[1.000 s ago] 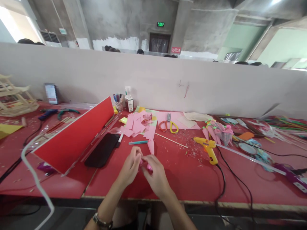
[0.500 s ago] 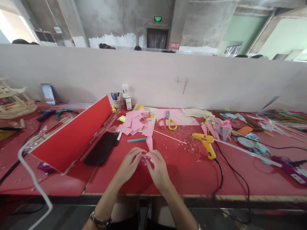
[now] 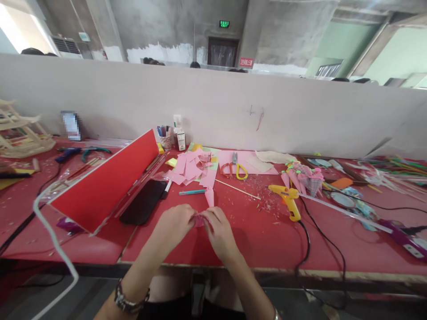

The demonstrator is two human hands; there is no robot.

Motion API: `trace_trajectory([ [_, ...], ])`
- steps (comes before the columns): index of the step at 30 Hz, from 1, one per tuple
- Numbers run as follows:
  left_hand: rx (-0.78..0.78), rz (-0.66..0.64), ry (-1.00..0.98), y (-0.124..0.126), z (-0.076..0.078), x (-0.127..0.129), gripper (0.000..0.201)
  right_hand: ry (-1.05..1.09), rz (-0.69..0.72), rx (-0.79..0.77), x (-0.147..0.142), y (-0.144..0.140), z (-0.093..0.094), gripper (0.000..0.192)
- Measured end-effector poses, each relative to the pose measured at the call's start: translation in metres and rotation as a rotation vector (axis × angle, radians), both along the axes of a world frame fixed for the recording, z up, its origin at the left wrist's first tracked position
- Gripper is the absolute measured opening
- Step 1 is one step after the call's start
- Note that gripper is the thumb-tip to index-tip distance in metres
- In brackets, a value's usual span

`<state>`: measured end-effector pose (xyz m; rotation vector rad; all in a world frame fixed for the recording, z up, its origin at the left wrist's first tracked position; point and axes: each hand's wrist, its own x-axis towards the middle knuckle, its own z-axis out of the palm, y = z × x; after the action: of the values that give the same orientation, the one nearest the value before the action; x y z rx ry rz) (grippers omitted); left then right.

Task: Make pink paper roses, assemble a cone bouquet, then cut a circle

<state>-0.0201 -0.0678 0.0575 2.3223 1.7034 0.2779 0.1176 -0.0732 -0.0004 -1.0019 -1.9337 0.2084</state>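
Both hands meet over the near part of the red table, pinching a small crumpled pink piece (image 3: 199,221), paper or thin fabric; I cannot tell which. My left hand (image 3: 176,223) has its fingertips on the piece's left side. On its right side, the fingers of my right hand (image 3: 218,231) are closed. Just beyond the fingers lies a pink paper cone (image 3: 209,196), its narrow end towards me. A teal pen (image 3: 192,192) lies to the left of the cone. The fingers partly hide the pink piece.
A yellow glue gun (image 3: 287,199) lies right of my hands, its cord running over the table edge. Scissors (image 3: 234,166) and pink paper pieces (image 3: 191,166) lie beyond. On the left are a black phone (image 3: 143,202) and a slanted red board (image 3: 106,186). Small cones (image 3: 302,175) are grouped at right.
My left hand has turned, with its back and wrist raised and its elbow further out. The pink piece stays between both hands. The whole view has shifted slightly.
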Motion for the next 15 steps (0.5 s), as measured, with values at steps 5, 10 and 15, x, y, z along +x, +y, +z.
trace_trajectory([
  [5,-0.028,0.007,0.058,-0.0025,0.0037,0.0056,0.022,-0.009,-0.020,0.013,0.0013,0.0003,-0.0033,0.022],
  [10,-0.020,0.011,-0.169,-0.0005,0.0001,0.0046,0.018,-0.023,-0.079,0.051,0.0013,-0.0004,-0.0045,0.025],
  [15,0.022,0.046,-0.365,0.0025,-0.0053,0.0065,0.015,-0.107,-0.053,0.134,0.0008,-0.0005,-0.0005,0.026],
])
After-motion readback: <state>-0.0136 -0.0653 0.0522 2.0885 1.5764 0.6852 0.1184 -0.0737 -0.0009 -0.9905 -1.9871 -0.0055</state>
